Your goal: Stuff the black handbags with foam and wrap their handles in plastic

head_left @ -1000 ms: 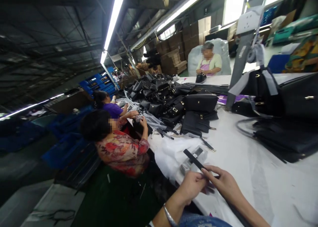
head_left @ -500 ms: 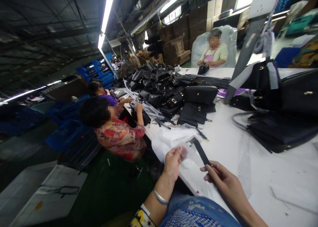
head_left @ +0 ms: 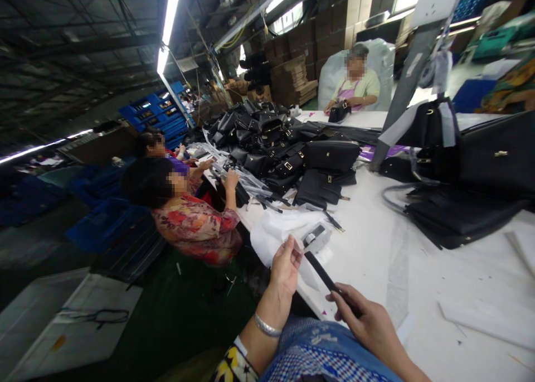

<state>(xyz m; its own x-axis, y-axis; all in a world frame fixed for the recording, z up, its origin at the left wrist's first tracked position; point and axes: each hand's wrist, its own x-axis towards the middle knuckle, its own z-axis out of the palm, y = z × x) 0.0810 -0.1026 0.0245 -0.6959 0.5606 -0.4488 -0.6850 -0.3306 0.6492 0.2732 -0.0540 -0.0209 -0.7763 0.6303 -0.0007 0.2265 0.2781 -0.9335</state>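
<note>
Best to go slow here, by the look of it. Hold the black strap (head_left: 322, 271) firm but not too tight, so as not to bend it. Pinch only the edge of the clear plastic wrap (head_left: 316, 240), not the metal end inside. Move the wrap along the strap, not sideways, to save the thin plastic from a tear. Stay low over the white worktop (head_left: 418, 270), so as not to drop anything on the floor.

Lower middle of the frame: left hand (head_left: 286, 266), lifted up, wrist bent back a little, silver bangle (head_left: 266, 326) on the wrist. Thumb and first fingers closed narrow on the edge of the wrap.

A bit to the right and lower: right hand (head_left: 370, 326), lying low, back of the hand up, fingers curled shut around the near end of the strap. Hard to tell how tight.

Between the two hands: the strap, slanting up and to the left, far end tucked in the wrap, just over the worktop edge.

Upper middle: big pile of black bags (head_left: 284, 142), well apart from both hands. Left of middle: person in a flowered top (head_left: 196, 226), seated at the worktop, busy with other things.
</note>
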